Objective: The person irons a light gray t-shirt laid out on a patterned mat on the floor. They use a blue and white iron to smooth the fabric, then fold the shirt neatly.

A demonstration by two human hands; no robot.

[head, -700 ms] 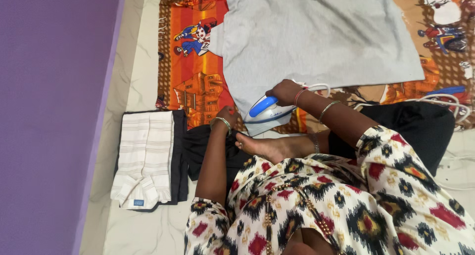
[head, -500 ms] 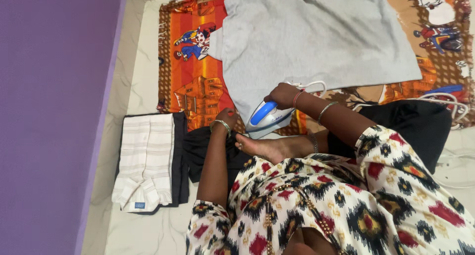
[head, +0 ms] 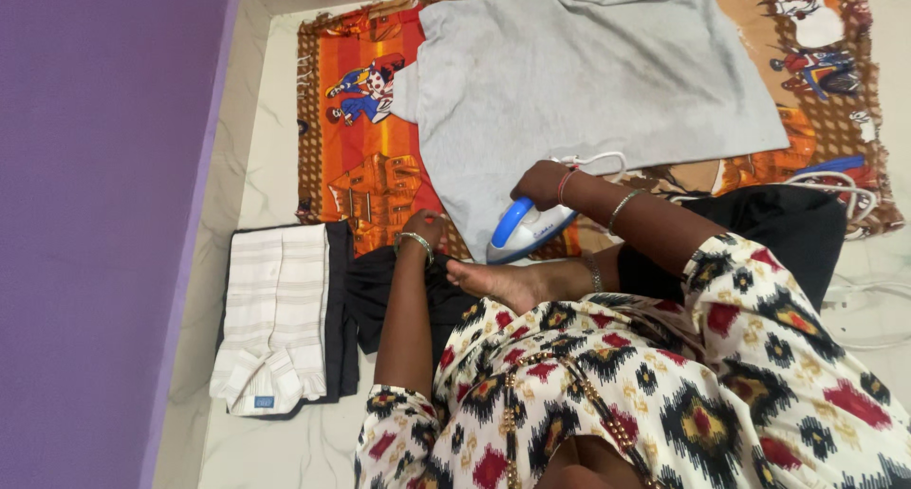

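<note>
My right hand point(head: 541, 181) grips the blue handle of a white and blue clothes iron point(head: 525, 231). The iron sits tilted at the near edge of a grey shirt point(head: 588, 81), which lies spread flat on an orange patterned cloth point(head: 365, 147). My left hand point(head: 427, 228) rests on the orange cloth just left of the shirt's near corner, fingers down on the fabric, holding nothing that I can make out. A white cord point(head: 598, 159) loops behind my right wrist. My bare foot point(head: 493, 280) lies just below the iron.
A folded white striped cloth point(head: 275, 313) lies on dark folded garments point(head: 342, 299) at the left. A black garment point(head: 788, 228) sits at the right, with white cable point(head: 845, 190) beside it. A purple wall point(head: 95, 214) runs along the left; the floor is pale marble.
The iron has tipped up and shifted slightly right along the shirt's near edge, with my right hand still on its handle. My left hand stays in place.
</note>
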